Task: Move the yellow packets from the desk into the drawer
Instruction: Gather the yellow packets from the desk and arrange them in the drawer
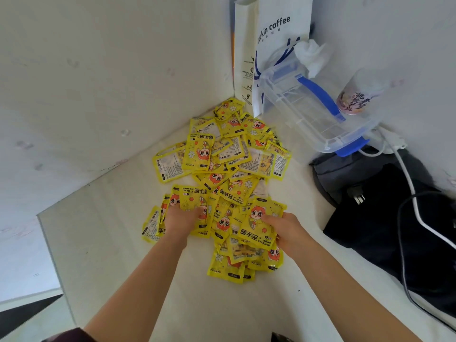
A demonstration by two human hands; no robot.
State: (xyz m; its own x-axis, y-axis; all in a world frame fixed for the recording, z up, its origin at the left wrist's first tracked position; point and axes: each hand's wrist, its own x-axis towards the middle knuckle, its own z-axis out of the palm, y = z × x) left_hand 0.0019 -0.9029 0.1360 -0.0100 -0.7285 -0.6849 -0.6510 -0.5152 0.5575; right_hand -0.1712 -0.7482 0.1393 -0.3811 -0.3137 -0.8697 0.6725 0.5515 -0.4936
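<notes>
A big heap of yellow hand-warmer packets (pixel 222 169) with a cartoon figure lies on the white desk (pixel 118 243), stretching from the back corner toward me. My left hand (pixel 181 219) presses into the near left side of the heap, its fingers curled around several packets. On the near right side, my right hand (pixel 283 229) grips a packet, with others bunched under it. The fingertips of both hands are hidden among the packets. No drawer is in view.
A white coffee paper bag (pixel 271 45) stands in the back corner. Beside it lies a clear plastic box with blue clips (pixel 313 112), a tissue and a printed cup (pixel 357 95). A black bag (pixel 385 213) with cables and a plug sits at the right. The desk's left edge (pixel 51 262) drops off.
</notes>
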